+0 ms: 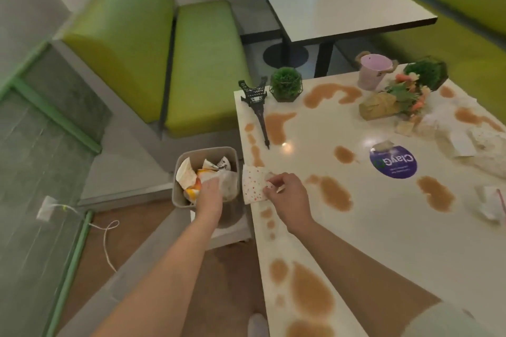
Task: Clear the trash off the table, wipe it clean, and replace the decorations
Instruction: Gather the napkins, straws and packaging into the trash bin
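From the head view, the right hand (284, 194) pinches a white paper wrapper with red dots (253, 186) at the left edge of the white table (383, 227), among brown spills (335, 193). The left hand (209, 194) reaches into the beige bin (179, 186) of crumpled wrappers (189, 175) beside that edge; its grip is hidden. A black Eiffel Tower model (257, 107) lies toppled near the far left corner.

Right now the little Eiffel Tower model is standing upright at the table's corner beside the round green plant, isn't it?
Not quite. The Eiffel Tower model is tipped over, lying on the table with its tip pointing toward the person. It is at the corner beside the round green plant, as the head view shows.
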